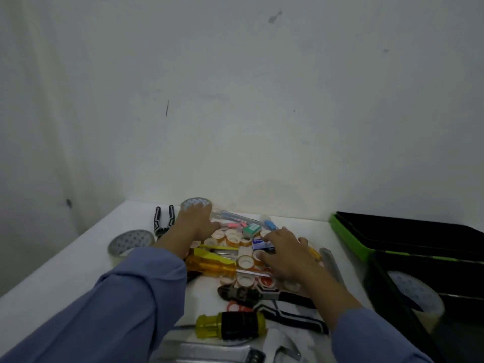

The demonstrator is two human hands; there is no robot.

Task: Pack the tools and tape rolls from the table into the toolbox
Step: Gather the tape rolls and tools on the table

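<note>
My left hand [195, 221] reaches to the far side of the table and its fingers curl over a large clear tape roll [196, 203] by the wall. My right hand [284, 254] hovers with spread fingers over a heap of several small tape rolls [233, 239]. An amber-handled screwdriver [209, 263] lies beside the heap. Black pliers [264, 294] and a yellow-black screwdriver handle [230, 324] lie nearer to me. The black and green toolbox [351, 239] stands open at the right, with one large tape roll [416, 292] inside it.
Another large tape roll [131, 243] and a second pair of pliers [163, 221] lie at the left on the white table [52, 289]. A grey utility knife [331, 260] lies near the toolbox. Metal tools [209, 349] sit at the near edge. A white wall stands right behind.
</note>
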